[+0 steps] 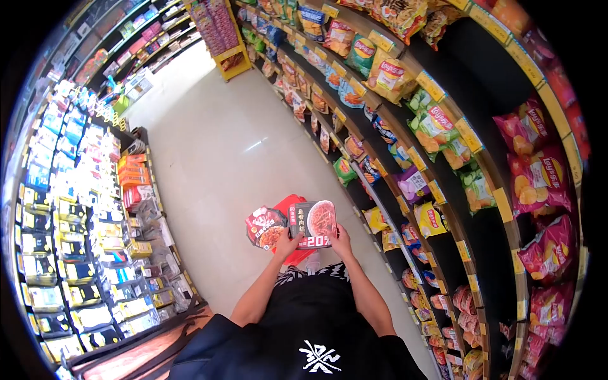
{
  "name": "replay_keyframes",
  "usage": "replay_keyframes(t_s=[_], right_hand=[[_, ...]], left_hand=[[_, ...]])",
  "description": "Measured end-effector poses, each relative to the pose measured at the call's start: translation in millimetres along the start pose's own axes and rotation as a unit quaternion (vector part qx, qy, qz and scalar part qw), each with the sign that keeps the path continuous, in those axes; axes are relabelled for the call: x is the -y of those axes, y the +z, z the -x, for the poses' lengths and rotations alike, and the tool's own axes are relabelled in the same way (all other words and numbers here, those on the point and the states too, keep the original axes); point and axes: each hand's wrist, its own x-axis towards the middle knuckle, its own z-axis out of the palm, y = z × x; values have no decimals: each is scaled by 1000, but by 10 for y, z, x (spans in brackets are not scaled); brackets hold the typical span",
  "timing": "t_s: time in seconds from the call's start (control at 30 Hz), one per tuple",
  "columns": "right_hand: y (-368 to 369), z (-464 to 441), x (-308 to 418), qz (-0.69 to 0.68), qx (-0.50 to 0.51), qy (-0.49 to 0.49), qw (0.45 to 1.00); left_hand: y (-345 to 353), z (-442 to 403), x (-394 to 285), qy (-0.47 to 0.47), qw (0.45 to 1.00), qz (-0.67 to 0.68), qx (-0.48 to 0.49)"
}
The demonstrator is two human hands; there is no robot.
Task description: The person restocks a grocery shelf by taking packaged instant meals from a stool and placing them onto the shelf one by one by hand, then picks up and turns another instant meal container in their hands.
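Observation:
Two packaged ready meals are held side by side in front of my body. My left hand [289, 243] is closed at the inner edge of a black and red instant meal pack [266, 228] with a cartoon figure and food picture. That hand also meets the left edge of the other pack; its fingers are partly hidden. My right hand [341, 243] grips the right side of a dark rectangular meal box [315, 223], printed with a bowl of shredded food and "20%". Below the packs, a red object, seemingly a shopping basket [292, 200], is partly covered.
Shelves of chip bags [437, 130] curve along the right side. On the left stands a brightly lit rack of small hanging packets [82, 253]. A pale tiled aisle [215, 145] runs ahead to a yellow display stand [231, 60].

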Motion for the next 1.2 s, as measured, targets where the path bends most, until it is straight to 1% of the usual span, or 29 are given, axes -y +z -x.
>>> replay_keyframes(t_s=[0.03,0.1,0.13,0.2,0.23,0.27,0.33,0.37,0.4,0.43,0.47,0.53,0.6,0.63,0.73,0.77,0.87,0.9,1.0,1.1,1.13,1.17,1.2], right_hand=[[-26,33,83,42,-31,-36,998],[-165,133,352,17,-45,-27,998],[-280,188,505,6,-48,-23,999],[-528,388,905,-82,-31,-1,996],[-642,487,1086,-127,-24,11,992],[-738,572,1213,-142,-12,0,990],[-930,736,1441,-171,6,-21,985],[-1004,822,1640,-236,-2,-63,970],[-1065,889,1715,-243,10,-87,966],[-1097,948,1759,-252,22,-110,961],[-1112,1023,1808,-275,24,-112,955],[-1189,1147,1910,-297,27,-108,948],[-1318,1224,1947,-299,27,-96,949],[-1367,1258,1935,-302,26,-88,949],[-1488,1318,1946,-262,17,-88,961],[-1504,1347,1913,-248,8,-86,965],[-1512,1376,1949,-275,-16,-97,956],[-1538,1369,2057,-279,-54,-103,953],[-1602,1377,2005,-258,-72,-112,957],[-1694,1512,1970,-292,-51,-58,953],[-1719,1554,1951,-288,-67,-57,954],[-1738,1608,1936,-285,-84,-54,953],[-1752,1644,1929,-280,-101,-53,953]], left_hand=[[-11,-6,-15,5,1000,24,6],[-94,25,-70,29,998,48,22],[-117,100,-178,47,994,96,20],[-236,293,-393,80,980,182,17],[-269,357,-396,94,973,206,38],[-332,430,-447,126,967,218,31],[-531,620,-756,189,952,240,23],[-616,756,-1009,183,934,304,40],[-496,716,-940,156,908,389,30],[-527,824,-1184,163,877,444,80],[-589,927,-1439,169,843,494,132],[-561,1000,-1561,155,823,527,144],[-578,1139,-2084,141,827,532,115],[-559,1167,-2120,141,837,516,119],[-494,1190,-2184,170,821,519,166],[-481,1210,-2174,150,823,519,177],[-456,1236,-2254,125,836,499,193],[-444,1230,-2296,133,836,493,199],[-360,1187,-2318,130,820,506,233],[-301,1232,-2512,144,832,473,253],[-276,1243,-2567,147,835,463,259],[-252,1215,-2504,142,829,456,291],[-211,1217,-2468,141,828,450,302]])
